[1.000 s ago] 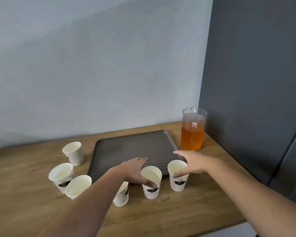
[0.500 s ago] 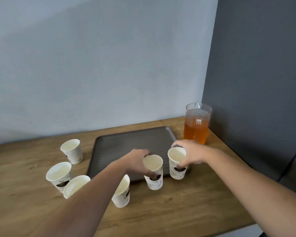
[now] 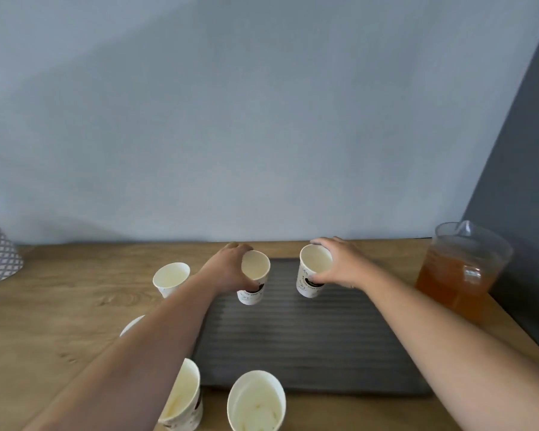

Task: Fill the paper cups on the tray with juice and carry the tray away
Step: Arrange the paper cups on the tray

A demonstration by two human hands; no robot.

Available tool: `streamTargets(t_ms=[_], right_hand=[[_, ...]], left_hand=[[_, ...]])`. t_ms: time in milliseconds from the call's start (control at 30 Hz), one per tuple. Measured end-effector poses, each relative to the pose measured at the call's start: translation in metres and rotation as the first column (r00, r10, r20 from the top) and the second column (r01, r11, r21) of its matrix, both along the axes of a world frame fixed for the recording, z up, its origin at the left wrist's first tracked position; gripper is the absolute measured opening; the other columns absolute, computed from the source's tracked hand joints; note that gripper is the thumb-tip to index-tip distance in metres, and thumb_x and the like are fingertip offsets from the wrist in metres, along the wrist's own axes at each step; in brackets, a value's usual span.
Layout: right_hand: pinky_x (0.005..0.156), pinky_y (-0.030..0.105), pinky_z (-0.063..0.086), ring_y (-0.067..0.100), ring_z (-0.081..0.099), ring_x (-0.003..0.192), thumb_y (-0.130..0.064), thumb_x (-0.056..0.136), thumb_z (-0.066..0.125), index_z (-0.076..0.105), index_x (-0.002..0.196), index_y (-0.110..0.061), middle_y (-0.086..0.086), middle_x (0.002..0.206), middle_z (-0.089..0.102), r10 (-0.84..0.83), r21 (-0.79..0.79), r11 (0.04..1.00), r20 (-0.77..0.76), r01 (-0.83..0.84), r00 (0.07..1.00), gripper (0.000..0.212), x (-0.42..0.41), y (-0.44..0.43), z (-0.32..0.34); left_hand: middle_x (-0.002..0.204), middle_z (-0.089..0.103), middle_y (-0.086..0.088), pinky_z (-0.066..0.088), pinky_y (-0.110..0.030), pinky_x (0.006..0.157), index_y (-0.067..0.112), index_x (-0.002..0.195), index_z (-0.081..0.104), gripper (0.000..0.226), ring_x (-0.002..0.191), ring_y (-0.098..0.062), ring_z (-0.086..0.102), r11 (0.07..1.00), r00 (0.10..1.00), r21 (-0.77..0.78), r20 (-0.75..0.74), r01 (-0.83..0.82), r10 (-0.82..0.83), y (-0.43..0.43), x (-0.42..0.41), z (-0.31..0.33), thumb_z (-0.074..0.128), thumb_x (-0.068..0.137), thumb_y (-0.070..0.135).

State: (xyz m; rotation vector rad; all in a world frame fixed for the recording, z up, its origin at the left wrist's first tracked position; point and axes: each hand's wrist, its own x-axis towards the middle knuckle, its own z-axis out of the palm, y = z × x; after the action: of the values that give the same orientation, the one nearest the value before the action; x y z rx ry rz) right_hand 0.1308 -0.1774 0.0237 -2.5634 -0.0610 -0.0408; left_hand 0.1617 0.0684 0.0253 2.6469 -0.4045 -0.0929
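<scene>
Now both hands are over the far end of the dark ribbed tray (image 3: 308, 343) — the left hand (image 3: 227, 272) has its fingers wrapped around one paper cup (image 3: 253, 278), tilted toward the camera, and the right hand (image 3: 339, 265) grips a second cup (image 3: 313, 270) just right of it. Both look empty. Four more cups stand on the wooden table (image 3: 59, 321) at lower left — one (image 3: 170, 276) beside the tray, two (image 3: 255, 399) along the bottom edge. At right stands the juice pitcher (image 3: 461, 269).
</scene>
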Motion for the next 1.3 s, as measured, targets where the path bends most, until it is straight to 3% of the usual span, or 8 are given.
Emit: streamTargets(t_ms=[100,433,633,833,967,1167,1233,1300], right_hand=[[0.094,0.023,0.036,0.015,0.046,0.122,-0.034,0.066,0.077,0.044,0.137,-0.024,-0.002,0.133,0.048,0.011,0.009,1.000,0.007,-0.011,1.000,0.079,0.029,0.010,-0.018],[0.105,0.032,0.036,0.019,0.039,0.131,-0.037,0.069,0.074,0.034,0.145,-0.023,0.001,0.140,0.041,-0.011,-0.019,1.000,-0.047,0.010,0.999,0.087,0.065,0.014,-0.061],[0.111,0.037,0.029,0.024,0.028,0.138,-0.046,0.069,0.073,0.023,0.148,-0.024,0.001,0.151,0.030,-0.010,-0.082,0.997,-0.016,0.008,1.000,0.097,0.057,0.014,-0.050],[0.109,0.033,0.031,0.017,0.032,0.135,-0.044,0.075,0.070,0.035,0.142,-0.025,-0.004,0.146,0.035,0.056,-0.090,0.995,0.103,-0.047,0.993,0.077,0.021,0.028,-0.008],[0.103,0.030,0.034,0.013,0.039,0.129,-0.042,0.078,0.069,0.046,0.134,-0.026,-0.006,0.137,0.044,0.130,-0.028,0.992,0.123,-0.127,0.984,0.063,-0.016,0.046,0.015],[0.105,0.028,0.032,0.010,0.038,0.131,-0.048,0.082,0.063,0.042,0.137,-0.031,-0.008,0.140,0.042,0.320,0.002,0.947,-0.021,-0.320,0.947,0.062,-0.084,0.075,0.011],[0.108,0.029,0.031,0.009,0.036,0.133,-0.056,0.077,0.064,0.038,0.140,-0.033,-0.010,0.145,0.037,0.387,-0.027,0.919,-0.112,-0.392,0.915,0.071,-0.102,0.082,0.002],[0.109,0.028,0.030,0.008,0.033,0.135,-0.060,0.071,0.068,0.033,0.142,-0.035,-0.013,0.148,0.033,0.434,-0.052,0.891,-0.196,-0.451,0.879,0.083,-0.119,0.089,-0.006]], left_hand=[[0.138,0.043,-0.002,0.038,-0.034,0.104,0.020,0.139,0.040,0.083,0.129,-0.021,0.041,0.998,0.998,0.026,-0.018,-0.066,0.066,0.006,0.027,-0.018,0.079,0.067,0.036],[0.141,0.042,-0.003,0.035,-0.031,0.103,0.018,0.142,0.036,0.087,0.129,-0.022,0.040,0.993,0.993,-0.042,-0.034,-0.111,0.110,-0.001,0.067,-0.061,0.079,0.067,0.032],[0.148,0.031,-0.004,0.031,-0.042,0.111,0.025,0.149,0.020,0.109,0.138,-0.025,0.031,0.995,0.994,0.003,-0.042,-0.104,0.104,0.006,0.057,-0.049,0.082,0.061,0.042],[0.149,0.033,-0.004,0.029,-0.040,0.112,0.022,0.146,0.028,0.095,0.139,-0.024,0.030,0.995,0.995,0.037,0.056,-0.089,0.087,0.036,0.019,-0.009,0.078,0.069,0.045],[0.143,0.042,-0.003,0.033,-0.035,0.110,0.019,0.142,0.037,0.084,0.132,-0.020,0.040,0.998,0.996,-0.016,0.058,-0.068,0.068,0.059,-0.025,0.011,0.077,0.072,0.041],[0.126,0.058,0.002,0.042,-0.026,0.092,0.023,0.127,0.053,0.057,0.112,-0.016,0.054,0.993,0.995,-0.061,0.006,-0.102,0.103,0.089,-0.102,0.006,0.076,0.076,0.034],[0.129,0.056,0.004,0.039,-0.023,0.094,0.025,0.130,0.051,0.064,0.119,-0.014,0.050,0.991,0.995,-0.081,-0.024,-0.103,0.102,0.094,-0.125,-0.002,0.076,0.074,0.040],[0.139,0.047,0.007,0.034,-0.026,0.103,0.030,0.136,0.044,0.089,0.129,-0.013,0.041,0.993,0.993,-0.073,-0.088,-0.089,0.082,0.099,-0.146,-0.006,0.077,0.059,0.059]])
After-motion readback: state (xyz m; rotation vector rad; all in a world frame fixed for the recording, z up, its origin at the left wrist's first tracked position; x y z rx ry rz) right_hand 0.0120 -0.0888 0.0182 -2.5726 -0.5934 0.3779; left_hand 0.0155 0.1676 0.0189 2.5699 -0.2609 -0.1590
